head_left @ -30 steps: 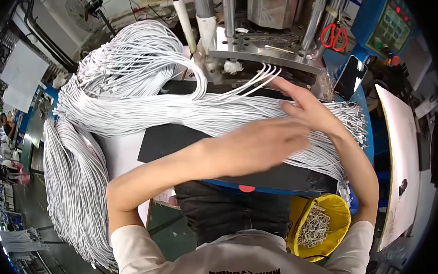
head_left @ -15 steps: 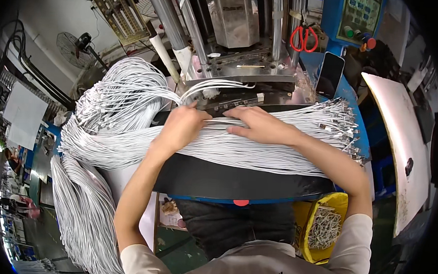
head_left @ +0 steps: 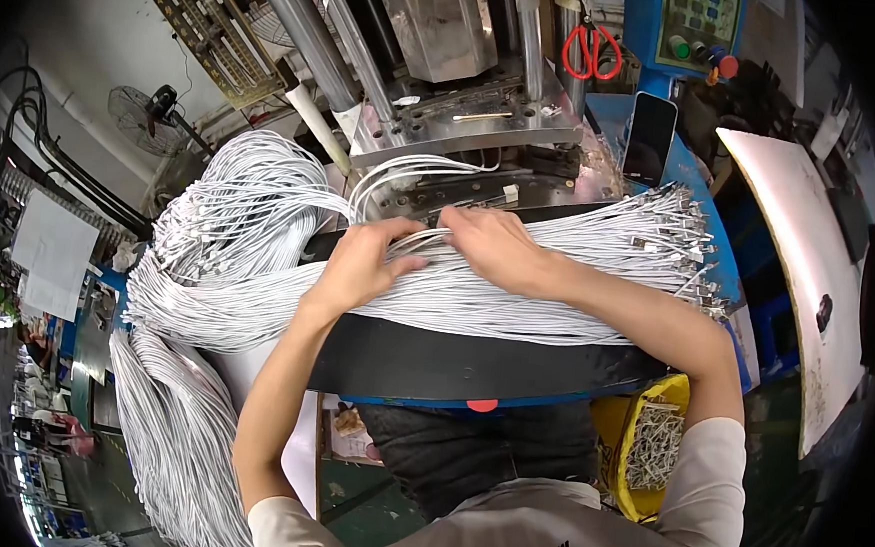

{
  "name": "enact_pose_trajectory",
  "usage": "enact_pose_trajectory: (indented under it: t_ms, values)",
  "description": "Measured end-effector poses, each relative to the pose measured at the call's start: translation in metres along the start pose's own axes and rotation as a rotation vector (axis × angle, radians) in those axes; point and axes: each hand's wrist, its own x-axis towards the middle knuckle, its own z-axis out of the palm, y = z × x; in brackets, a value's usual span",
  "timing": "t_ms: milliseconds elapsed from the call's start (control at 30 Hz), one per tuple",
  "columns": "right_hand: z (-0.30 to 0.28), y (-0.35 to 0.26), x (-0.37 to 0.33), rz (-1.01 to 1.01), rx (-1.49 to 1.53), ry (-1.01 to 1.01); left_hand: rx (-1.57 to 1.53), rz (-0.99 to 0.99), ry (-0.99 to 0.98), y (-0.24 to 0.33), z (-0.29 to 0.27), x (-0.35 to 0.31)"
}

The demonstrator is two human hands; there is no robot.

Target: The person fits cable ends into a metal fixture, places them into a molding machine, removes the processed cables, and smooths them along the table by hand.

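Note:
A thick bundle of white cables (head_left: 516, 303) with metal plug ends lies across the black work surface (head_left: 422, 358) in front of me. My left hand (head_left: 363, 264) is curled around a few strands on the bundle's far side, thumb and forefinger apart. Just to its right, my right hand (head_left: 494, 249) is closed on the same strands with bent fingers, its fingertips partly hidden. The strands between the two hands sit slightly raised. Beyond my left hand, several loose white cables (head_left: 414, 164) arch over into the metal press (head_left: 466, 140).
A coiled heap of white cables (head_left: 253, 177) lies at the left, and another bundle (head_left: 173, 428) hangs below it. Red scissors (head_left: 591, 52) hang by the press column. A phone (head_left: 650, 136) leans at the right. A yellow bin (head_left: 679, 394) of small parts stands below.
My right hand has drawn its fingers in and moved left, close to my left hand. The left thumb has spread away from its forefinger. The whole view has shifted slightly.

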Motion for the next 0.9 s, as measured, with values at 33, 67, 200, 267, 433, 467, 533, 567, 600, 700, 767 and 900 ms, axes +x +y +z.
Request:
enact_pose_trajectory:
  t_ms: [33,67,200,267,433,467,533,567,600,700,767,900]
  values:
    - [-0.002,-0.001,-0.004,0.001,-0.002,0.0,0.056,0.049,0.037,0.0,0.007,0.0]
    - [-0.008,-0.003,-0.01,-0.036,-0.092,0.001,0.114,0.092,0.076,-0.001,0.009,-0.002]
    - [-0.037,0.021,-0.052,-0.027,-0.364,-0.043,-0.087,-0.019,0.115,-0.007,-0.008,-0.014]
    - [-0.044,0.022,-0.061,0.049,-0.449,-0.095,-0.097,0.033,0.142,0.005,0.006,-0.008]
    - [-0.041,0.002,-0.063,0.014,-0.496,-0.012,-0.115,0.165,0.159,0.035,0.014,-0.009]
    - [-0.045,0.001,-0.068,0.017,-0.532,-0.023,-0.116,0.176,0.144,0.04,0.009,-0.015]
    - [-0.045,0.011,-0.077,0.039,-0.568,-0.033,-0.284,0.005,0.183,0.024,-0.013,-0.034]
    - [-0.043,0.013,-0.08,0.025,-0.578,0.005,-0.464,-0.095,0.285,0.009,-0.023,-0.044]
    - [-0.04,0.015,-0.082,0.012,-0.589,0.043,-0.642,-0.197,0.386,-0.005,-0.028,-0.05]
    - [-0.052,0.011,-0.083,0.021,-0.565,0.079,-0.798,-0.253,0.487,-0.044,-0.03,-0.055]
    - [-0.065,0.011,-0.089,0.07,-0.489,0.074,-0.881,-0.283,0.545,-0.045,-0.027,-0.052]
    - [-0.097,0.042,-0.117,0.138,-0.484,0.082,-0.806,-0.239,0.483,-0.023,-0.024,-0.044]
